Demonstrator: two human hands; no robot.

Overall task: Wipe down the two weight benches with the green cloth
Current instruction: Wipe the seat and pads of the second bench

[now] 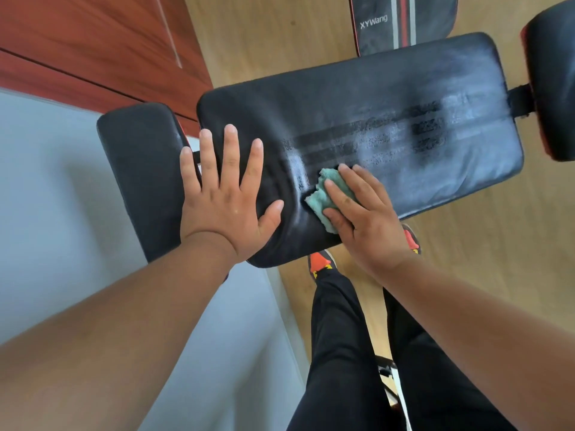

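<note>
Green cloth (323, 194), soft and limp, lies bunched on the black bench pad (373, 104), pinned flat under the right hand (361, 219). The left hand (224, 197) rests open, fingers spread, bracing the pad. Pressing a flat palm likely works best on slick vinyl.

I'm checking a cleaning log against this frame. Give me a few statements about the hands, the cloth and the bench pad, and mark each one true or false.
1. The right hand presses the crumpled green cloth onto the large black padded bench pad. True.
2. The left hand grips a spray bottle. False: it lies flat and open on the pad's end, holding nothing.
3. Streaky wipe marks show across the pad's middle. True.
4. The cloth lies on the light wooden floor. False: it is on the pad, under the right hand's fingers.
5. The person wears black trousers. True.
</note>
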